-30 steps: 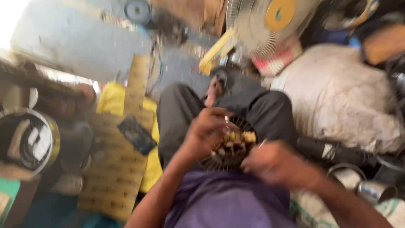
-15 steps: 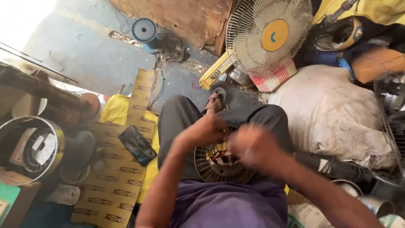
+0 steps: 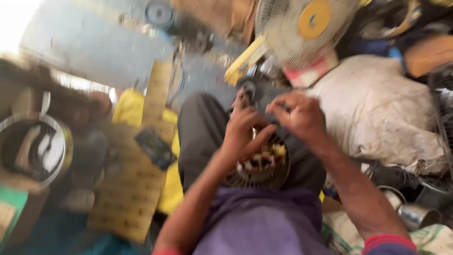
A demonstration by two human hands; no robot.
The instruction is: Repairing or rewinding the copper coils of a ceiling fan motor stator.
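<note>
On the person's lap sits a round motor stator point(image 3: 257, 165), its windings facing up. The left hand point(image 3: 243, 130) grips its upper rim with fingers curled; the right hand point(image 3: 297, 115) pinches something small above it, too blurred to name. Balanced on the knees, the stator could slide off, or a wire could snap.

Floor point(image 3: 85, 47): grey concrete, bare patch upper left. Lying on it: flattened yellow cardboard strips point(image 3: 137, 189), left of centre; round metal tin point(image 3: 33, 148) at far left; white sack point(image 3: 377, 108) at right; table fan point(image 3: 302, 28) at top, tilted; metal cups point(image 3: 415, 215) lower right. Picture blurred.
</note>
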